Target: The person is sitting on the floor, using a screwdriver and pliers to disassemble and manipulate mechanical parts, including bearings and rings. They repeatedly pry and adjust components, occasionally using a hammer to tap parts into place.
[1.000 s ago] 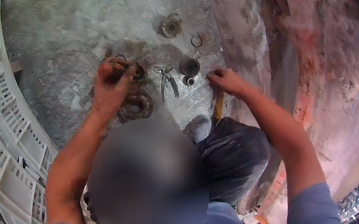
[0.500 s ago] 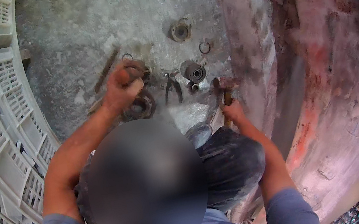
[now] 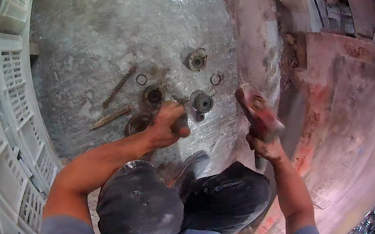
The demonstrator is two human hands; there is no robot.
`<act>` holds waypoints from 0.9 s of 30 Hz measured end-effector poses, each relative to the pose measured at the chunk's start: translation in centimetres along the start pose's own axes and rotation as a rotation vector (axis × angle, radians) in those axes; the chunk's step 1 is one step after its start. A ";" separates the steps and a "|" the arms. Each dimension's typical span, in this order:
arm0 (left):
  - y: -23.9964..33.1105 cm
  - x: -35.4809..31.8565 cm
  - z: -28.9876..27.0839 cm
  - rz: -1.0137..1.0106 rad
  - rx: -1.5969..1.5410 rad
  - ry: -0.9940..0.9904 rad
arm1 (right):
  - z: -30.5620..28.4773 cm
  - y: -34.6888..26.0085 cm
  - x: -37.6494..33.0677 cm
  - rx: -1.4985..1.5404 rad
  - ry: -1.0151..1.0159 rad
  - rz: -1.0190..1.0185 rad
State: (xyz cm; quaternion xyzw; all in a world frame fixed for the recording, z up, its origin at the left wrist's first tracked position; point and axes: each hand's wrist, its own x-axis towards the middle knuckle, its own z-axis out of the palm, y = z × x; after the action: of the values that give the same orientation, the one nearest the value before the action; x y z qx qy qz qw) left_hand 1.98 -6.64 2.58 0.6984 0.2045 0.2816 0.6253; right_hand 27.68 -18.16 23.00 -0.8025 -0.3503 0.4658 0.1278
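Note:
My left hand [image 3: 168,124] is closed in a fist low over the floor, right of a dark ring-shaped metal part [image 3: 138,123]. What it holds, if anything, is hidden by the fingers. My right hand [image 3: 267,146] grips a hammer [image 3: 258,110], raised at the right and smeared by motion; the handle end juts out below the fist. Beyond my left hand lies a round metal hub [image 3: 151,95]. To its right sit a bearing-like round part [image 3: 203,102] and a small ring part [image 3: 201,116]. The pliers seen earlier are out of sight now.
Farther off lie a flanged part [image 3: 197,60] and two thin rings, one left [image 3: 141,79] and one right [image 3: 215,79]. A rusty bar [image 3: 119,87] and a pointed wooden stick [image 3: 111,118] lie left. White slatted crates [image 3: 15,96] line the left; a pinkish, stained surface [image 3: 348,129] rises right.
My left hand has moved off the round hub, rightward and nearer me, to where the pliers lay. My right hand has lifted and turned the hammer. The whole view has shifted.

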 end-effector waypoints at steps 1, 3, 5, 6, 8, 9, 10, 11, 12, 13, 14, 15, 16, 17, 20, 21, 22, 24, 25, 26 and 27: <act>0.0 0.0 0.1 -0.017 -0.023 0.008 | 0.1 -1.7 0.2 -0.007 -0.035 -0.181; 0.0 0.1 0.1 -0.044 -0.068 0.023 | 0.5 -5.7 -0.4 0.141 -0.078 -0.160; 0.2 0.4 1.1 0.024 -0.056 0.092 | 1.9 -6.9 -0.7 -0.043 -0.040 -0.182; 0.4 0.6 1.4 0.058 -0.047 0.128 | 2.6 -6.7 -0.9 -0.137 -0.031 -0.183; 0.3 1.3 1.8 0.109 -0.125 0.265 | 3.4 -6.6 -0.1 -0.066 -0.128 -0.158; 0.4 1.5 1.6 0.130 -0.159 0.334 | 3.7 -6.8 0.7 -0.218 -0.136 -0.234; 0.5 1.7 1.1 0.064 -0.129 0.304 | 4.1 -6.9 1.3 -0.369 -0.143 -0.311; 0.5 1.6 1.1 0.033 -0.147 0.304 | 4.3 -6.8 1.7 -0.371 -0.138 -0.329; 0.5 1.3 1.2 -0.002 -0.167 0.309 | 4.6 -6.7 1.8 -0.373 -0.138 -0.345; 0.6 1.3 1.6 -0.030 -0.195 0.307 | 4.7 -6.1 1.3 -0.379 -0.129 -0.355; 0.4 1.4 1.9 -0.017 -0.175 0.316 | 4.8 -2.9 1.4 -0.302 -0.126 -0.282; 0.4 1.4 1.8 -0.017 -0.181 0.349 | 5.7 -2.2 2.0 -0.219 -0.120 -0.216; 0.5 1.3 1.9 -0.015 -0.188 0.381 | 5.4 -2.0 1.7 -0.308 -0.112 -0.200; 0.6 1.3 1.9 -0.013 -0.195 0.412 | 5.2 -1.9 1.5 -0.377 -0.117 -0.206; 0.5 1.2 1.9 -0.044 -0.194 0.423 | 5.7 -5.7 1.9 -0.545 -0.164 -0.272; 0.4 1.2 1.8 -0.035 -0.215 0.436 | 5.8 -6.7 1.9 -0.551 -0.180 -0.231; 0.3 1.2 1.8 -0.027 -0.235 0.448 | 5.8 -7.5 1.9 -0.557 -0.195 -0.189; 0.2 1.3 2.1 -0.034 -0.253 0.452 | 5.6 -7.1 1.6 -0.361 -0.208 -0.049; 0.3 1.4 2.3 -0.045 -0.250 0.444 | 5.2 -5.9 1.1 -0.160 -0.202 0.045; 0.2 1.6 2.4 -0.057 -0.248 0.435 | 4.6 -5.3 0.7 -0.107 -0.180 0.071; 0.3 1.9 2.4 -0.044 -0.224 0.451 | 4.4 -5.4 0.6 -0.050 -0.162 0.094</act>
State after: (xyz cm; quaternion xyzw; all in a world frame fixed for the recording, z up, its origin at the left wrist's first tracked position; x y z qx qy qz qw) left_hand 4.92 -7.31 2.95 0.5399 0.3215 0.4373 0.6434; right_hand 21.81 -14.42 23.17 -0.7806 -0.3331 0.5258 0.0571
